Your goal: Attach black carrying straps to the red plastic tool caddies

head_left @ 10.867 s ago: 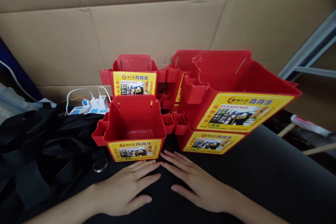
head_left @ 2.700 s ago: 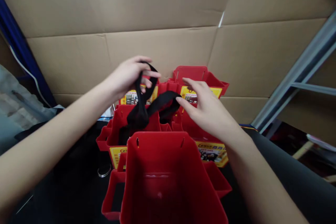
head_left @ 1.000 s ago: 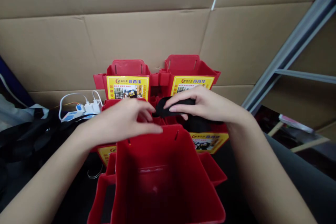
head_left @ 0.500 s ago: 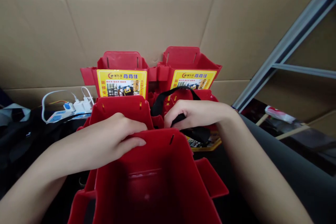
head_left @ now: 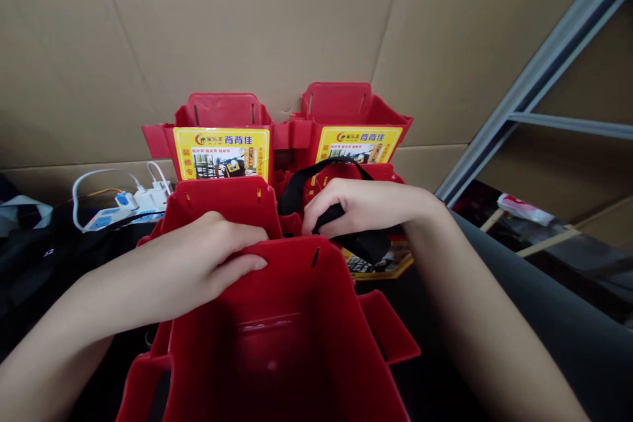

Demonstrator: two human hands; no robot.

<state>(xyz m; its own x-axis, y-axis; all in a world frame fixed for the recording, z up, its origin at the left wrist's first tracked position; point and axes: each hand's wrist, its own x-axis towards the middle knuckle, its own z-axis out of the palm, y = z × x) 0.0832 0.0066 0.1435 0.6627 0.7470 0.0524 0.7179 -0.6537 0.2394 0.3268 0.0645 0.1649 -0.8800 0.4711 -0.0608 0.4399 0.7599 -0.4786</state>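
Red, the near bin (head_left: 277,339) is clasped at its back rim (head_left: 291,242) by the left hand (head_left: 212,254), apparently for steadiness; behind it, the black strap (head_left: 370,246) is gripped by the right hand (head_left: 346,203), presumably against slipping.

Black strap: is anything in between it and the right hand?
No, nothing I can see: the right hand holds the black strap directly, just beyond the front red box.

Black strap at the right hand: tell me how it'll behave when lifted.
The black strap would likely flop, since it curves in an arch above the right hand. Being a flat band, it is probably light and unlikely to roll.
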